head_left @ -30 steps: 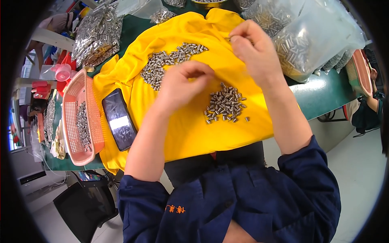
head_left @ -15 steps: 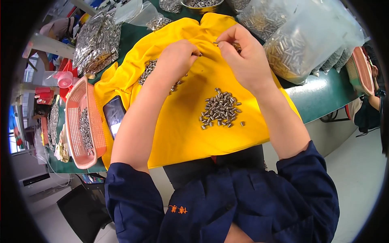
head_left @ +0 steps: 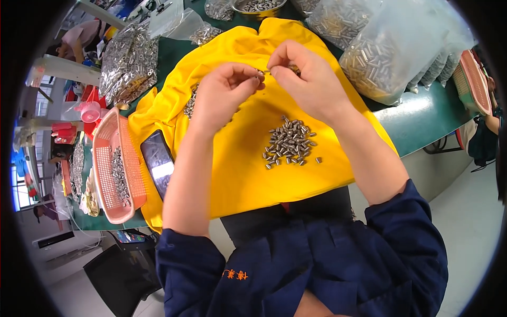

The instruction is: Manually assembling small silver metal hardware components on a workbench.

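Note:
Over the far part of a yellow cloth [head_left: 240, 185], my two hands are close together, fingertips almost meeting. My left hand [head_left: 222, 95] pinches a small metal part between thumb and forefinger. My right hand [head_left: 309, 84] is also closed in a pinch, its tip against a tiny metal piece; more small metal pieces show under its curled fingers. Nearer me on the cloth lies a loose pile of short metal cylinders [head_left: 289, 141]. A second pile of small metal parts [head_left: 191, 103] is partly hidden behind my left hand and wrist.
Left of the cloth stands a pink plastic basket [head_left: 138, 182] with metal parts inside; a phone [head_left: 158, 161] lies beside it. Bags of metal parts [head_left: 129, 61] sit far left, and larger clear bags [head_left: 372, 68] far right. A metal bowl [head_left: 259, 6] stands at the back.
My left hand has turned and its fingers now face the right hand. My right hand has come slightly left and lower, bringing the fingertips closer together. The view has shifted a little.

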`<act>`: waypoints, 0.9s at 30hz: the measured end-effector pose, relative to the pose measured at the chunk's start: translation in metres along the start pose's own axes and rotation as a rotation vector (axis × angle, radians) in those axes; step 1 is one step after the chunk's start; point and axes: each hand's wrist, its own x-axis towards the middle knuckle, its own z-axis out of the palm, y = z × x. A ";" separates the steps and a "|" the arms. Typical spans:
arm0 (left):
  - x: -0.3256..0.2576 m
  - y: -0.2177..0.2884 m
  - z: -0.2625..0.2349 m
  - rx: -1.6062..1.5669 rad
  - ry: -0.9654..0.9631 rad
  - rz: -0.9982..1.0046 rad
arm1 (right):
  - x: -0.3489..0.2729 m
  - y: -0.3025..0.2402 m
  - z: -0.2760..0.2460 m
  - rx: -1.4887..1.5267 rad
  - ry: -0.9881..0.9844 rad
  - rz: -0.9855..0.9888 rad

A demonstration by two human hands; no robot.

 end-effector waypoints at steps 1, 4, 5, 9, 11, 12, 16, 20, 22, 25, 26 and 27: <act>-0.008 -0.001 0.004 -0.179 0.017 0.041 | -0.001 0.000 0.000 -0.001 -0.003 0.002; -0.019 -0.007 0.002 -0.353 -0.012 0.021 | -0.004 -0.002 0.002 -0.004 -0.143 0.075; -0.021 -0.006 0.002 -0.356 -0.006 0.021 | -0.005 -0.003 0.004 0.028 -0.149 0.068; -0.021 -0.004 0.000 -0.306 -0.010 0.002 | -0.003 0.000 0.006 0.020 -0.151 0.045; -0.022 -0.004 -0.001 -0.316 -0.014 0.001 | -0.003 -0.002 0.007 -0.002 -0.152 0.042; -0.023 -0.003 -0.001 -0.293 -0.011 -0.015 | -0.003 -0.003 0.008 -0.022 -0.150 0.038; -0.023 -0.003 -0.001 -0.175 0.015 -0.021 | -0.005 0.001 0.010 -0.083 -0.153 -0.042; -0.021 -0.008 0.001 -0.252 -0.005 0.023 | -0.007 -0.002 0.014 -0.289 -0.158 -0.111; -0.022 -0.008 0.002 -0.268 -0.009 0.011 | -0.008 -0.001 0.013 -0.254 -0.138 -0.089; -0.023 -0.007 0.004 -0.118 0.002 0.041 | -0.008 0.001 0.013 -0.323 -0.146 -0.114; -0.024 -0.006 0.006 -0.026 0.023 0.053 | -0.008 0.001 0.014 -0.346 -0.161 -0.106; -0.025 -0.007 0.007 0.117 0.047 0.066 | -0.008 0.002 0.014 -0.353 -0.157 -0.119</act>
